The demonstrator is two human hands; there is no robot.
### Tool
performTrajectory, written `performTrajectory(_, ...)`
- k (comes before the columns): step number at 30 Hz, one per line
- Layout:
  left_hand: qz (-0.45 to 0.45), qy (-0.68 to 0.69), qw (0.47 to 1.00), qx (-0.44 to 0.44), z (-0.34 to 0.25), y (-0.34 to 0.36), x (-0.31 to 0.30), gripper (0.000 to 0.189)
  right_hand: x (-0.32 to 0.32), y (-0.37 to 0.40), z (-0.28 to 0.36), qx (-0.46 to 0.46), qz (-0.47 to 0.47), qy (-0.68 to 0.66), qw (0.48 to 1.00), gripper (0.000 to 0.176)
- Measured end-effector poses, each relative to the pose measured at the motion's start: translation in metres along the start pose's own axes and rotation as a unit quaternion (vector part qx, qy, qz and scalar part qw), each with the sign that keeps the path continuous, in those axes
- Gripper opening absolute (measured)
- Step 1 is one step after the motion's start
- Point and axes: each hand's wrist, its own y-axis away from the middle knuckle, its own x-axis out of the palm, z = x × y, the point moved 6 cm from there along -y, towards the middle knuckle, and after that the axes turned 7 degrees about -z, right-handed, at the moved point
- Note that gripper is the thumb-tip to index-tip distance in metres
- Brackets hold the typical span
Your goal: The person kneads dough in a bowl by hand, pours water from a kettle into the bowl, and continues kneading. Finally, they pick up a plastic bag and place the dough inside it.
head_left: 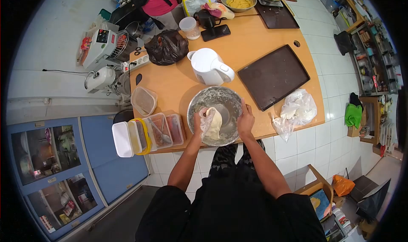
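Note:
A metal mixing bowl (231, 136) stands at the table's front edge, its inner wall smeared with flour or dough residue. Inside it is a pale lump of dough (214, 125). My left hand (203, 121), whitened over the fingers, is closed on the dough's left side. On the bowl's right rim, my right hand (245, 121) grips with the fingers outside or over the edge; the thumb's exact place is hard to make out. Just behind the bowl is a white water jug (208, 66) with its handle toward the right.
Several plastic containers (159, 129) line the left front edge. A dark baking tray (274, 76) and a white plastic bag (299, 108) lie to the right. A black plastic bag (166, 47), a phone (216, 32) and a jar (189, 27) are farther back. Another person (159, 2) is at the far side.

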Motion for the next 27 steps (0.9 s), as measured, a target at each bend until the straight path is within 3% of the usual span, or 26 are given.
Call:
performTrajectory(5, -0.04, 0.128, 0.988, -0.08, 0.005, 0.004, -0.015, 0.016, -0.007, -0.006, -0.003, -0.004, -0.014, -0.004, 1.0, 0.068)
performTrajectory(9, -0.027, 0.107, 0.994, -0.001, 0.005, 0.015, -0.023, 0.014, -0.008, -0.005, -0.011, -0.001, -0.013, 0.009, 1.0, 0.066)
performTrajectory(10, -0.005, 0.093, 0.996, -0.007, -0.019, 0.022, -0.026, 0.011, -0.008, -0.005, -0.013, -0.001, -0.013, 0.007, 1.0, 0.066)
performTrajectory(13, 0.04, -0.01, 0.989, 0.144, -0.08, 0.041, -0.025, 0.015, -0.007, -0.001, -0.015, 0.008, -0.014, 0.005, 1.0, 0.065)
performTrajectory(16, 0.155, -0.093, 0.973, 0.144, -0.081, 0.056, 0.0, 0.02, -0.006, 0.001, -0.014, 0.006, -0.016, 0.006, 1.0, 0.065)
performTrajectory(24, 0.165, -0.159, 0.951, 0.206, -0.024, 0.085, 0.049, 0.038, -0.013, -0.001, -0.01, -0.016, -0.014, 0.027, 0.999, 0.068)
performTrajectory(27, 0.191, -0.138, 0.963, 0.132, -0.026, 0.08, 0.057, 0.033, -0.014, -0.002, -0.009, -0.028, -0.027, 0.04, 0.998, 0.069)
